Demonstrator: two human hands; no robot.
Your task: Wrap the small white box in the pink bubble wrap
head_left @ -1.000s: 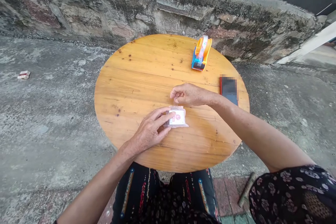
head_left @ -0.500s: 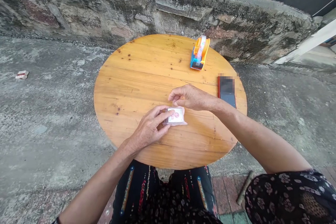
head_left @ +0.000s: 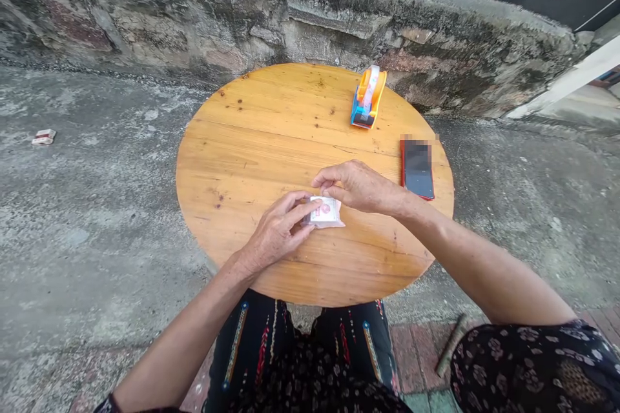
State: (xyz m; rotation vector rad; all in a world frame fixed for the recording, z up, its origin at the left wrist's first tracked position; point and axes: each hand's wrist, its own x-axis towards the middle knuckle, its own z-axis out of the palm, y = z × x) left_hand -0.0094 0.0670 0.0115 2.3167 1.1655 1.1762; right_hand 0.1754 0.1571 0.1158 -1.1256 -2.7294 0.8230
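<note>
The small packet (head_left: 327, 211) bears red print, too small to read.

Left hand (head_left: 277, 232): fingers pressing the small packet (head_left: 326, 213) onto the round table (head_left: 252, 142).
Right hand (head_left: 357, 185): pinching the packet's far edge.
Behind: tape dispenser (head_left: 367, 97), phone (head_left: 416, 168).

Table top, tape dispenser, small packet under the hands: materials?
Table top: wood, likely pine, glossy varnish; plank seams, grain and knots show.
Tape dispenser: moulded plastic, bright orange and blue.
Small packet: seems clear plastic film over a white printed label; both hands pinch it.
</note>
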